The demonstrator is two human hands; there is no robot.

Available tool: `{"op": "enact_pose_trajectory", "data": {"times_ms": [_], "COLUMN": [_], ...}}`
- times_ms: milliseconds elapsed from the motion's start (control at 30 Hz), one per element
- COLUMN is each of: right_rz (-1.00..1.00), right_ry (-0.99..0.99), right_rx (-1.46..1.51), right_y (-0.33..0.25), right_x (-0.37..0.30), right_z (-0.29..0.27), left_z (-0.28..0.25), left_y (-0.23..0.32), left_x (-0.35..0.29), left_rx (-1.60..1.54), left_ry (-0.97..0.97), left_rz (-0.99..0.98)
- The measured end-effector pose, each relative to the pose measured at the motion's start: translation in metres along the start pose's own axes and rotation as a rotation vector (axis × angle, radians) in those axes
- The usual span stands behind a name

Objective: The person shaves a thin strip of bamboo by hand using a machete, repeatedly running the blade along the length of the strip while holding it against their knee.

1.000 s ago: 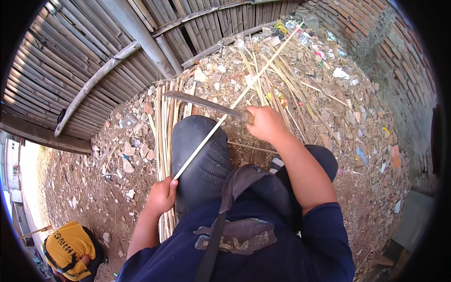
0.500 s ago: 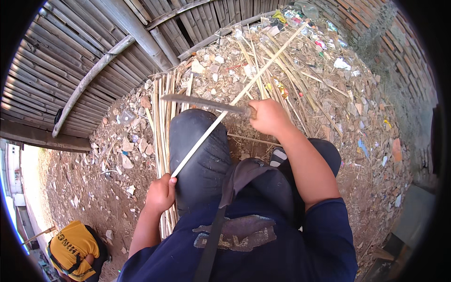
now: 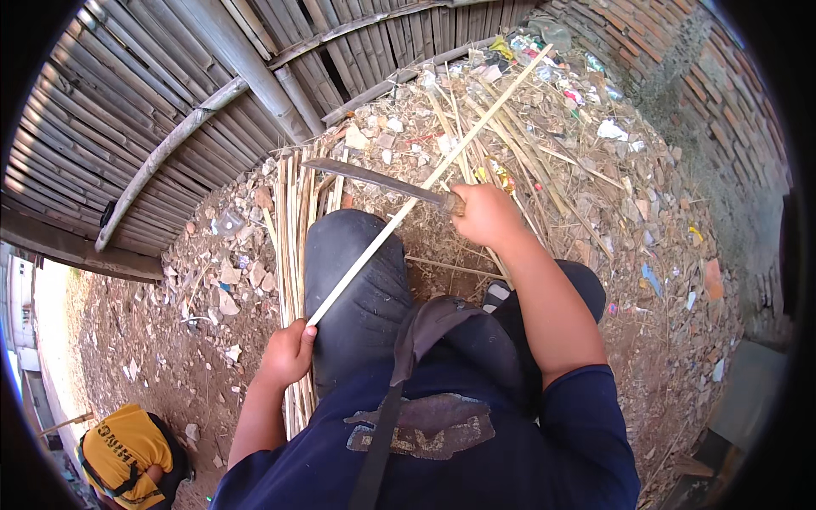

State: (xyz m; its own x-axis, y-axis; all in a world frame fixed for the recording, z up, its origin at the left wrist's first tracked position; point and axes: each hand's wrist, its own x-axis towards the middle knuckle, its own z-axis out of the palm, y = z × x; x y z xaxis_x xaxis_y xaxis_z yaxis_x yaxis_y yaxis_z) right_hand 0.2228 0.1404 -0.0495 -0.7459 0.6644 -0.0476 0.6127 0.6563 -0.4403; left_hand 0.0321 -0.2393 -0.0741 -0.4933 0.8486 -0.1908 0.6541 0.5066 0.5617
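A long pale bamboo strip [image 3: 357, 265] slants over my bent left knee, from near my hip up toward the litter at the far right. My left hand [image 3: 286, 353] is closed round its near end. In my right hand [image 3: 489, 218] is the wooden handle of a long machete [image 3: 374, 177]. Its dark blade points left and crosses the strip just beyond my knee; whether the edge bites into the strip I cannot tell. Beside my left leg lies a bundle of split bamboo strips [image 3: 293, 255], partly hidden by the leg and my left arm.
More bamboo strips [image 3: 531, 149] lie scattered ahead on ground strewn with stones and litter [image 3: 612, 129]. A bamboo-slat wall [image 3: 161, 102] rises at the far left, a brick wall [image 3: 722, 110] at the right. A person in a yellow shirt [image 3: 127, 450] crouches at the lower left.
The machete's blade has tilted, its tip now a little farther right, while my right hand stays nearly in place. My left hand still grips the strip's near end, almost unmoved.
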Motion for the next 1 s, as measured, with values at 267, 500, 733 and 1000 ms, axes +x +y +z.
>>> {"op": "enact_pose_trajectory", "data": {"times_ms": [267, 500, 733, 1000], "right_rz": [0.073, -0.202, 0.048, -0.220], "right_ry": [-0.035, 0.066, 0.042, 0.003], "right_rx": [0.096, -0.108, 0.075, -0.143], "right_y": [0.019, -0.025, 0.021, 0.001], "right_x": [0.009, -0.018, 0.012, -0.007], "right_z": [0.016, 0.004, 0.007, 0.005], "left_z": [0.006, 0.001, 0.001, 0.003], "left_y": [-0.007, -0.007, -0.003, -0.015], "left_x": [-0.003, -0.012, -0.006, -0.010], "left_rx": [-0.023, 0.027, 0.003, 0.003], "left_ry": [0.033, 0.026, 0.048, 0.049], "left_rz": [0.011, -0.010, 0.013, 0.024]}}
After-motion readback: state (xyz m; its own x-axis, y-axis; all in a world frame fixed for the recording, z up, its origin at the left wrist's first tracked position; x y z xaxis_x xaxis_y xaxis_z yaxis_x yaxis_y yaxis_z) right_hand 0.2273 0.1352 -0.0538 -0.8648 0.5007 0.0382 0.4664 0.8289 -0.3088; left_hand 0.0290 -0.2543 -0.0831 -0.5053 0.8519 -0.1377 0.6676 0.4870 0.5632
